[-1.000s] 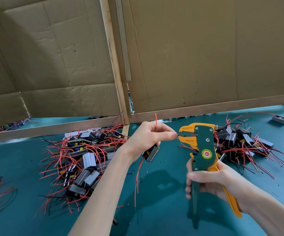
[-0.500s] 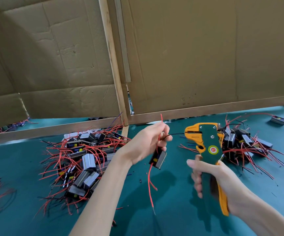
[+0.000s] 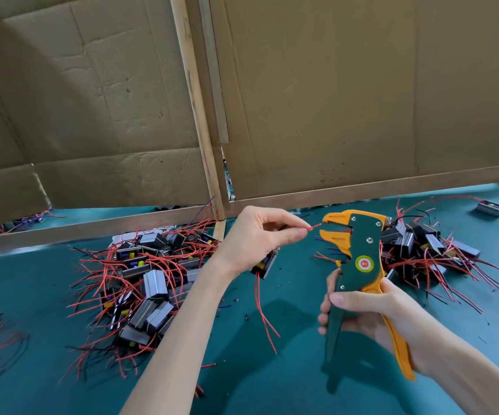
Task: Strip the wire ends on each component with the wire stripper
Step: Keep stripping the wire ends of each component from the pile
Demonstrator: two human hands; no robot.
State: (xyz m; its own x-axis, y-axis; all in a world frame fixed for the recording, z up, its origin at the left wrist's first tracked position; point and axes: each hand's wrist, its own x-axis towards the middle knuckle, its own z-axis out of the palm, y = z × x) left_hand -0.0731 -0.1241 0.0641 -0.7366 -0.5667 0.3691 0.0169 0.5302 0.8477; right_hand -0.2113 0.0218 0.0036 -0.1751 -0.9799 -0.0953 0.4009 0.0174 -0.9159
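Left hand (image 3: 260,238): thumb and index pinch 1 red wire (image 3: 315,226) right at its tip, only a short stub showing past the fingertips. The component (image 3: 264,262) hangs off that wire under the palm, above the table (image 3: 272,384), with its other red leads (image 3: 264,313) trailing down.

Right hand (image 3: 362,310): wrapped around both handles of the wire stripper (image 3: 359,259), handles spread, jaws apart. The stub points at the jaw mouth, just short of it, not in yet.

Risks as I read it:
- Pinch sits too near the tip. Feed deep enough to strip and the fingertips get close to the jaws.
- Stub goes in shallow or skewed: insulation nicked, not pulled, or bare length too short.
- Component's weight swings and drags the wire off line at the squeeze.
- A trailing lead drifts into the mouth, so 2 wires get bitten.

Beyond that, 2 heaps: left pile (image 3: 146,274), right pile (image 3: 422,250). Can't tell which is the stripped one; dropping into the wrong heap means rework.
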